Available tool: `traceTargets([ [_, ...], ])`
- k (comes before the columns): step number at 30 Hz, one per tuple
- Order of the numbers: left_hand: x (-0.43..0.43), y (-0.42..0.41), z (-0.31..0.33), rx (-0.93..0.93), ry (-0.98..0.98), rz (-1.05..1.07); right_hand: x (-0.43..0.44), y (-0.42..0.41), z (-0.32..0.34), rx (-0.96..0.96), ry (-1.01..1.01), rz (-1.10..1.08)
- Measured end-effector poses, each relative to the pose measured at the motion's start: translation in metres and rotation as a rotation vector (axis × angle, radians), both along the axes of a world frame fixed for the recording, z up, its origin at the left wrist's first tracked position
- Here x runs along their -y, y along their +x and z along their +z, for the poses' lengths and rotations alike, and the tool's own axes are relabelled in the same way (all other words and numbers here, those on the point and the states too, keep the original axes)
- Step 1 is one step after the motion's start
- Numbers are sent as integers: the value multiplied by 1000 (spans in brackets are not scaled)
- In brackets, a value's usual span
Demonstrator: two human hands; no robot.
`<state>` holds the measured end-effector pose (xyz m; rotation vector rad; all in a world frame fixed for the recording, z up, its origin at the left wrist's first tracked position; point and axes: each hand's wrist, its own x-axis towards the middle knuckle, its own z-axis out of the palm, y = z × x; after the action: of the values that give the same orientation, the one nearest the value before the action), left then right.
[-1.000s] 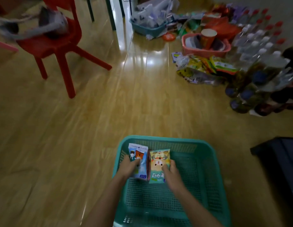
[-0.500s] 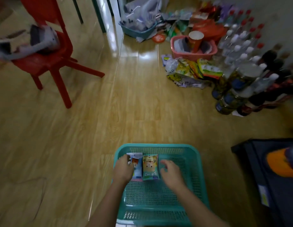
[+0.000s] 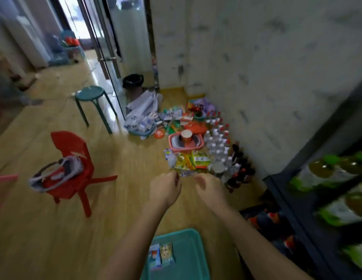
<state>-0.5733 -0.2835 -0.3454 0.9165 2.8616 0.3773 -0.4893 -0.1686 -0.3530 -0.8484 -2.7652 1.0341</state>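
Open wooden floor [image 3: 119, 178] runs from 9 to 12 o'clock of my hands. A red chair [image 3: 75, 158] sits at 9, and the dark shelf frame [image 3: 281, 199] crowds in at 3. Both forearms stretch forward with the left hand [image 3: 166, 188] and right hand [image 3: 208, 188] side by side, fingers loosely curled and empty. The snack packet pile [image 3: 188, 163] lies just beyond at 12. The teal basket [image 3: 188, 237], holding two packets [image 3: 162, 255], is at 6.

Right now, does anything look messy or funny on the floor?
Yes. The snack packets lie in a jumbled heap on the floor beside the pink basket, overlapping at odd angles. A bag on the red chair slumps over the seat edge. The two packets in the teal basket lie neatly.
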Motion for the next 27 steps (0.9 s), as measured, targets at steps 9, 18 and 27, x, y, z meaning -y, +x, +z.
traceTargets([
  [9,-86,84,222,-335,333,-453,-50,132,223,-232,279,-272],
  [18,-182,264,325,-308,649,-897,-76,335,332,-315,507,-700],
  [27,-270,434,345,-197,592,-1129,-111,522,351,-180,570,-1097],
])
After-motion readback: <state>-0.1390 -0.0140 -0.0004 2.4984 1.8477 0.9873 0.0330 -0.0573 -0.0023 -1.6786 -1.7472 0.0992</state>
